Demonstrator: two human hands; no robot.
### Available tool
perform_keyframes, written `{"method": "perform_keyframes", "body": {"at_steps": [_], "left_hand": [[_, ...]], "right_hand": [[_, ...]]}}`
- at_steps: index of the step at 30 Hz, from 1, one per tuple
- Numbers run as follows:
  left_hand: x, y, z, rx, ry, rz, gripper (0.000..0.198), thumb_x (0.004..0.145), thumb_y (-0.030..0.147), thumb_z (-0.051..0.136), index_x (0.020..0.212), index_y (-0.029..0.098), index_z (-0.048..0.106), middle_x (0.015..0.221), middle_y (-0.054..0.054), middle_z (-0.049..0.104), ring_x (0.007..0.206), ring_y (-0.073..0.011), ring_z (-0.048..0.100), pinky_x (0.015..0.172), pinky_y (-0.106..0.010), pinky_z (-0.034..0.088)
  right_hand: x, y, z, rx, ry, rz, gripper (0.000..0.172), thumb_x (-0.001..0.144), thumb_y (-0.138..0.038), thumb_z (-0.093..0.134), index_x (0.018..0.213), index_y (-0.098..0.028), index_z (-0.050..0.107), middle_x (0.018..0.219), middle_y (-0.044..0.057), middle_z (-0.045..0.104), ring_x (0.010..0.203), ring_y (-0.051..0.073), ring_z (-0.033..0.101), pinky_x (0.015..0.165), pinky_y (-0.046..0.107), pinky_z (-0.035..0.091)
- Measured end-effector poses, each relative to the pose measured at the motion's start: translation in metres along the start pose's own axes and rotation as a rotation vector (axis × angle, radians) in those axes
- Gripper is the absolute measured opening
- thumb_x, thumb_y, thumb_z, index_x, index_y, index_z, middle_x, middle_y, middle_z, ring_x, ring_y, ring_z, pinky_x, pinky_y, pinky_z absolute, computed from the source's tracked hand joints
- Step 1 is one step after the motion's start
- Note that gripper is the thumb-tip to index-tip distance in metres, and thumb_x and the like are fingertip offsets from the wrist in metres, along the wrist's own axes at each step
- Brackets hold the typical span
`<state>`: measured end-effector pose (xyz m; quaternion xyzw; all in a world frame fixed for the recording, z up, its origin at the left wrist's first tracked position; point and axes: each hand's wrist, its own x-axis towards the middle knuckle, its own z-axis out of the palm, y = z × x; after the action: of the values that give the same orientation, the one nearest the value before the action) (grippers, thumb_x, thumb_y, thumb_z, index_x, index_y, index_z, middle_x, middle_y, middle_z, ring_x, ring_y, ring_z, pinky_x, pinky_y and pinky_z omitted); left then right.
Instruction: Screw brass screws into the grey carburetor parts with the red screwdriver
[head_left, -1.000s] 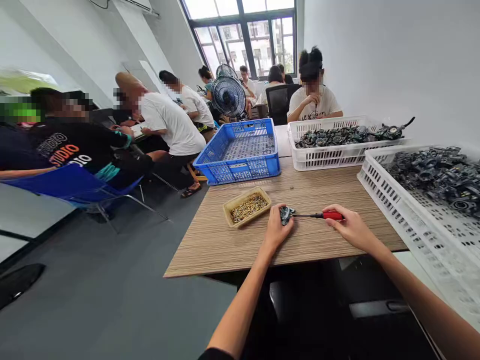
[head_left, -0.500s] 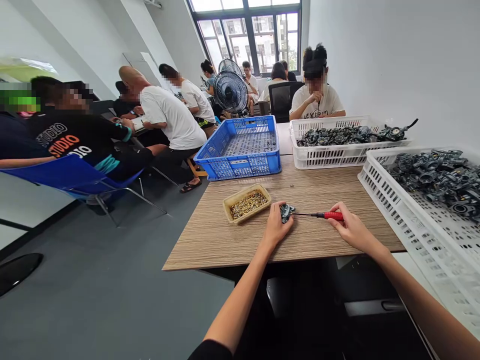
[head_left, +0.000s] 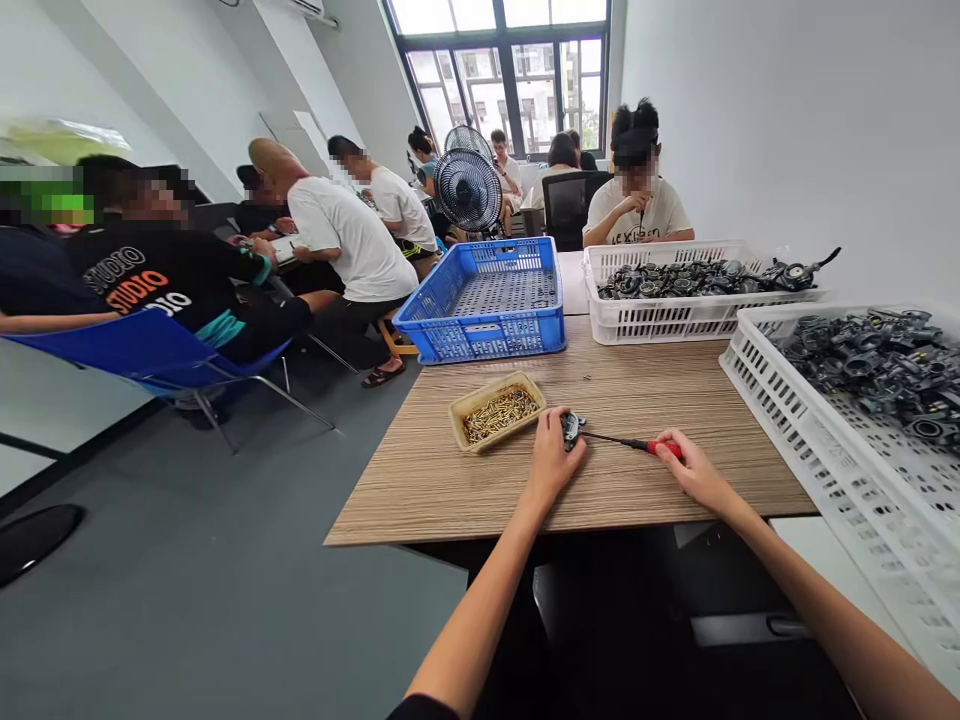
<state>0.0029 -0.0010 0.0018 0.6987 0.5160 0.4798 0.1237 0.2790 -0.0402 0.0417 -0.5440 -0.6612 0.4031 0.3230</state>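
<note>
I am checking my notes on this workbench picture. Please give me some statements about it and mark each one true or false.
1. The left hand holds a dark part on the table. True.
2. The right hand holds a blue-handled screwdriver. False: the handle is red.
3. The tray holds brass-coloured screws. True.
4. The tray stands right of the right hand. False: it stands left of the left hand.

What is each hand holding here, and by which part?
The left hand pins a small dark part on the table by its near side; the right hand grips the screwdriver by its red handle.
</note>
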Motion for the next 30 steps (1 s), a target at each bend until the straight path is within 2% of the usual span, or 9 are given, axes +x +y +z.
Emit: {"method": "perform_keyframes", "body": {"at_steps": [3,7,12,16,18,22,26,30], "left_hand": [[0.0004,-0.0007,0.0001,-0.030,0.023,-0.023,0.048,0.085,0.014,0.066,0.130,0.022,0.050,0.122,-0.011,0.058,0.118,-0.0279,0.062,0.107,-0.046,0.052],[0.0010,-0.0011,-0.0001,-0.049,0.019,-0.041,0.048,0.086,0.016,0.067,0.130,0.023,0.050,0.122,-0.011,0.058,0.118,-0.0275,0.061,0.107,-0.046,0.053],[0.0011,-0.0015,-0.0005,-0.057,0.006,-0.034,0.046,0.088,0.016,0.065,0.130,0.022,0.049,0.123,-0.010,0.058,0.118,-0.0271,0.062,0.107,-0.046,0.053],[0.0012,-0.0011,0.0001,-0.050,0.001,-0.014,0.045,0.088,0.015,0.065,0.129,0.023,0.049,0.122,-0.010,0.059,0.119,-0.0275,0.062,0.108,-0.047,0.052],[0.0013,-0.0007,0.0002,-0.046,0.004,-0.013,0.045,0.087,0.015,0.065,0.129,0.023,0.050,0.122,-0.010,0.059,0.119,-0.0276,0.063,0.108,-0.048,0.052],[0.0014,0.0003,-0.0007,-0.043,0.003,-0.017,0.046,0.087,0.014,0.065,0.130,0.023,0.050,0.121,-0.010,0.059,0.118,-0.0270,0.063,0.109,-0.047,0.053],[0.0012,0.0008,-0.0013,-0.043,0.002,-0.020,0.046,0.087,0.015,0.066,0.130,0.022,0.050,0.122,-0.010,0.059,0.119,-0.0273,0.063,0.108,-0.046,0.053],[0.0011,0.0016,-0.0019,-0.044,0.002,-0.026,0.046,0.087,0.016,0.066,0.130,0.023,0.050,0.123,-0.011,0.059,0.120,-0.0275,0.063,0.107,-0.046,0.053]], "right_hand": [[0.0001,0.0015,0.0024,-0.018,0.040,-0.097,0.038,0.095,-0.062,0.061,0.104,-0.026,0.052,0.071,-0.005,0.051,0.059,0.016,0.046,0.057,0.030,0.040],[0.0006,0.0058,0.0055,-0.061,0.069,-0.108,0.039,0.101,-0.061,0.051,0.086,-0.025,0.050,0.070,-0.003,0.047,0.063,0.017,0.044,0.062,0.031,0.039],[-0.0001,0.0100,0.0055,-0.036,0.045,-0.064,0.039,0.097,-0.062,0.058,0.110,-0.026,0.052,0.072,-0.005,0.048,0.060,0.016,0.041,0.058,0.030,0.036],[-0.0001,0.0069,0.0047,-0.069,0.080,-0.077,0.041,0.102,-0.065,0.047,0.090,-0.026,0.050,0.070,-0.003,0.046,0.065,0.018,0.045,0.064,0.032,0.039],[-0.0006,0.0045,0.0047,-0.070,0.073,-0.076,0.042,0.102,-0.066,0.047,0.090,-0.026,0.052,0.071,-0.003,0.049,0.065,0.019,0.046,0.065,0.033,0.040],[-0.0015,0.0021,0.0048,-0.041,0.068,-0.064,0.041,0.096,-0.066,0.058,0.105,-0.026,0.052,0.075,-0.003,0.053,0.063,0.018,0.045,0.062,0.032,0.040],[-0.0014,0.0025,0.0042,-0.068,0.073,-0.088,0.041,0.102,-0.065,0.047,0.089,-0.026,0.052,0.073,-0.002,0.050,0.067,0.019,0.047,0.066,0.033,0.040],[-0.0018,0.0042,0.0040,-0.035,0.041,-0.062,0.039,0.099,-0.065,0.055,0.106,-0.026,0.053,0.075,-0.004,0.053,0.063,0.018,0.046,0.064,0.032,0.040]]}}
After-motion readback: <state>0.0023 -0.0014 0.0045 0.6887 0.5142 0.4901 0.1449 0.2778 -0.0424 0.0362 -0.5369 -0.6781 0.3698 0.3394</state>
